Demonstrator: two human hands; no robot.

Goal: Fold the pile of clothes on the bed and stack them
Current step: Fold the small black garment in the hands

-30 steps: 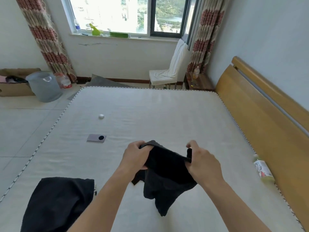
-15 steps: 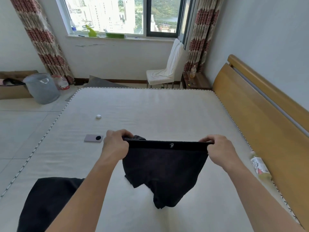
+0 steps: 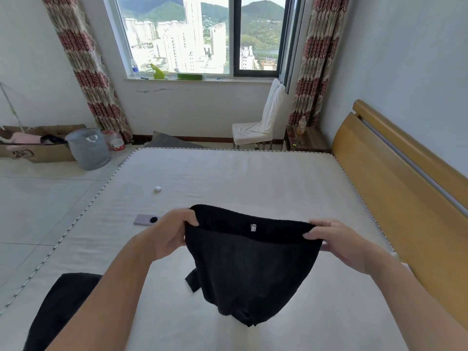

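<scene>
window [image 3: 192, 34]: bright daylight | curtains [image 3: 83, 69] | white chair [image 3: 260, 122] | wooden headboard [image 3: 395, 188] | possibly tiled floor [image 3: 38, 198]

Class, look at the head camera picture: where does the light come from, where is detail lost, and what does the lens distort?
Head view: daylight enters through the window, whose lower panes wash out; the black shorts show almost no fabric detail; the wide lens bows the headboard and the bed edge.
</scene>
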